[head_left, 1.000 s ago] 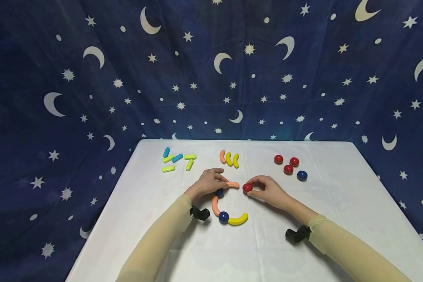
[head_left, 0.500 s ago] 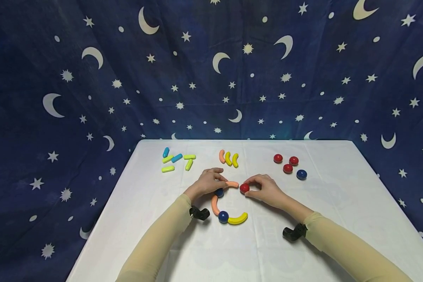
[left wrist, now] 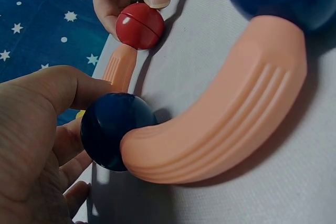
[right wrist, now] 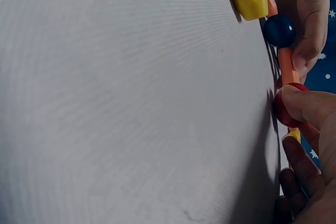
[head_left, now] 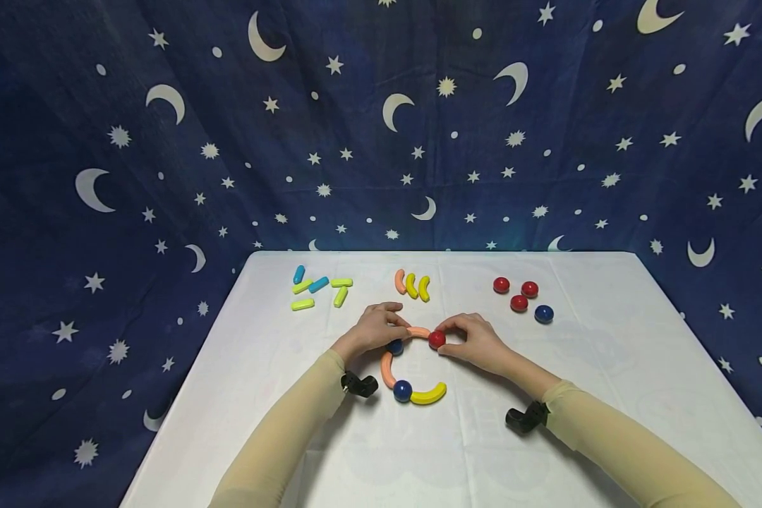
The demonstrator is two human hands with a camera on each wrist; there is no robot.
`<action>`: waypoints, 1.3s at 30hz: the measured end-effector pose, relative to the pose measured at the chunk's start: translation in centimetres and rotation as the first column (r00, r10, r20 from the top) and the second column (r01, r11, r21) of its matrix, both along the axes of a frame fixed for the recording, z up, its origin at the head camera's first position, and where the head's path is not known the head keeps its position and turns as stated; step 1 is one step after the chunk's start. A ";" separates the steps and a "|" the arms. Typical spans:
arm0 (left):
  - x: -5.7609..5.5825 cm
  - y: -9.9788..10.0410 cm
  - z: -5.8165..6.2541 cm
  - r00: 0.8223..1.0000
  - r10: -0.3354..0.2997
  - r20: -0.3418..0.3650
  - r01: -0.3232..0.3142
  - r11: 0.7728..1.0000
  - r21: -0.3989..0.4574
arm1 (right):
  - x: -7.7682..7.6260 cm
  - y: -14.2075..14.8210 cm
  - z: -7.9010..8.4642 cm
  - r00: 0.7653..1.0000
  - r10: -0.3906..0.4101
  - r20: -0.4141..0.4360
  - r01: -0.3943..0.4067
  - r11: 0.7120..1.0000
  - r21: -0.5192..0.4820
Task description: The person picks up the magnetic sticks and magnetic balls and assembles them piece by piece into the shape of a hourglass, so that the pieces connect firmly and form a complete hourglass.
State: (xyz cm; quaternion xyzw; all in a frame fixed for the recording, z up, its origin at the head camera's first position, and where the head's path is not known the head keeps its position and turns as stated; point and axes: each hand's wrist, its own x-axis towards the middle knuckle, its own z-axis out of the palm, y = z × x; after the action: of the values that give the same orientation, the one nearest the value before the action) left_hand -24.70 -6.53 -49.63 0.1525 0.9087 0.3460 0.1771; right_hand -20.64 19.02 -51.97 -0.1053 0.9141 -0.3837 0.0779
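My right hand (head_left: 480, 346) pinches a red ball (head_left: 437, 340) between thumb and fingers, right at the end of a curved orange stick (head_left: 419, 332). My left hand (head_left: 373, 329) pinches that stick near its other end, beside a blue ball (left wrist: 116, 129). From this ball a second orange curved stick (left wrist: 220, 124) runs down to another blue ball (head_left: 403, 391). A yellow curved stick (head_left: 429, 395) extends to the right from there. Together the pieces form an open C shape on the white table. Fingers partly cover the upper blue ball in the head view.
Short blue sticks (head_left: 319, 284) and green sticks (head_left: 303, 305) lie at the back left. One orange and two yellow curved sticks (head_left: 424, 288) sit at the back middle. Three red balls (head_left: 518, 303) and a blue ball (head_left: 543, 314) rest at the back right of the table (head_left: 609, 339).
My right hand has moved left with the red ball, closing the gap to the orange stick's end. The left hand has stayed in place.
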 end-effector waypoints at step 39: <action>0.2 0.0 0.2 0.999 -0.048 -0.023 0.047 0.999 -0.023 | 6.9 0.3 1.5 0.889 0.402 -0.221 -0.331 0.895 0.298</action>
State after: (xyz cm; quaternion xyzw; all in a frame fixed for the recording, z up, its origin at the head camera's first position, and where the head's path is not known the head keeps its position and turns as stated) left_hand -24.46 -6.55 -49.40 0.1759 0.9107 0.3295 0.1765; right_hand -13.77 19.36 -50.50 -0.3191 0.9202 -0.2241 0.0337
